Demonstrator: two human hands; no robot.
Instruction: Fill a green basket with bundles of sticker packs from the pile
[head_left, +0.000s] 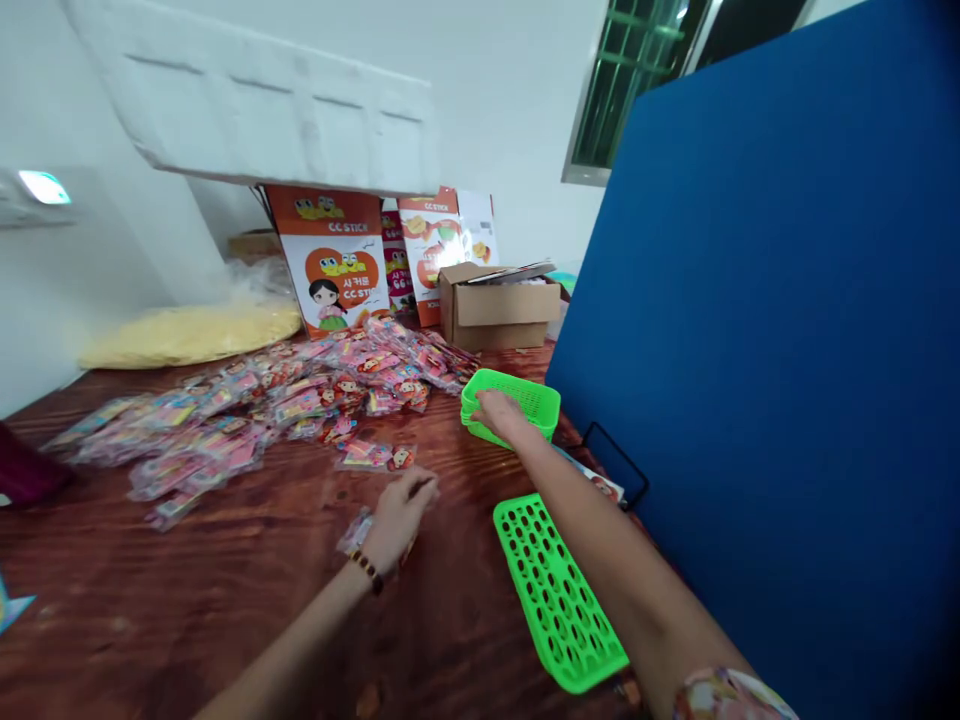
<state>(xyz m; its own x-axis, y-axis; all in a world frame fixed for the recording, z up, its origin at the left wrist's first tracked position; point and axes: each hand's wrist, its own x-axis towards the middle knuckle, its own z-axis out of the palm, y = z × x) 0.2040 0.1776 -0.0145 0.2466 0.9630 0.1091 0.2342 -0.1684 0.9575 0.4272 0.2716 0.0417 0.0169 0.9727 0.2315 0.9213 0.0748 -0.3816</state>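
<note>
While the left hand (pixel 395 518) hangs low near the middle of the frame, the right hand (pixel 501 412) is up at the green baskets (pixel 541 402), right of centre, which look nested one in another. From where I stand, its fingers reach over their left end; they are blurred, and I can't tell whether they pinch the rim or only rest there. The left hand is loosely curled, thumb near the forefinger, and I can't make out anything between them.

The relation that counts is this: the baskets lie up and to the right of the left hand, well apart from it, while the right hand is already on them. Their long axis runs across the frame, dipping a little to the right. Below them, a green tray (pixel 541 590) full of holes lies on the worktop (pixel 285 590), its long axis slanting from upper left to lower right, with the right forearm passing over its right edge.

One packet (pixel 355 530) shows just left of the left wrist, partly hidden by it. Another, the loose packet (pixel 366 454), lies a little above, and past that the pile (pixel 307 395) spreads through the left and centre. A carton (pixel 502 315) stands behind the baskets; a blue panel (pixel 765 330) fills the right side.
</note>
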